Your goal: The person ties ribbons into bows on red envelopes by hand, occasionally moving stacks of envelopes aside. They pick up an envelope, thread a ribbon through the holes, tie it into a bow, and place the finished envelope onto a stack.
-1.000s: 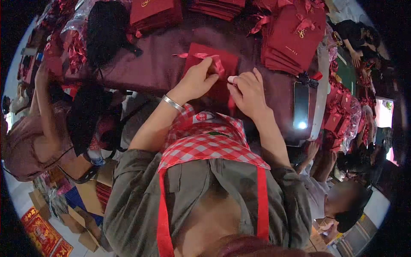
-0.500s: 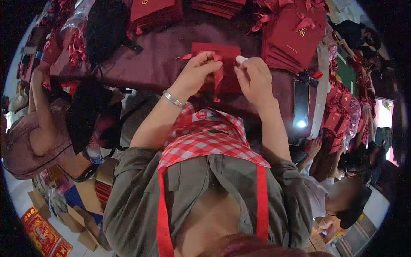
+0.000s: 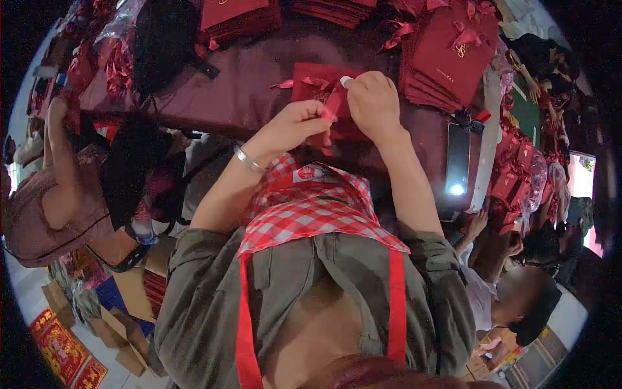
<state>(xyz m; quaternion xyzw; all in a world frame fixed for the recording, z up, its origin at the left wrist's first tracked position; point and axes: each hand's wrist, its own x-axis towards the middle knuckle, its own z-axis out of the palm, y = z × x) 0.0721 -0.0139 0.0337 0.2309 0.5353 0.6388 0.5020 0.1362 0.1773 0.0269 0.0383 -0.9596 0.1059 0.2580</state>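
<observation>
A dark red card or flat bag lies on the cloth-covered table in front of me, a red ribbon across its face. My left hand, with a silver bracelet at the wrist, pinches the ribbon low down between thumb and forefinger. Higher up, my right hand is closed at the ribbon's upper part, and a white cover shows on one fingertip. A ribbon loop spreads to the left over the red piece. My right hand hides its right side.
Stacks of similar red pieces with bows stand at the right, and another stack is at the back. A phone with a bright light lies at the right edge. Co-workers sit on both sides; a black bag-like shape is at the left.
My right hand has moved left and up, over the red piece to the ribbon. My left hand has shifted slightly down and left, and more of the bow now shows.
</observation>
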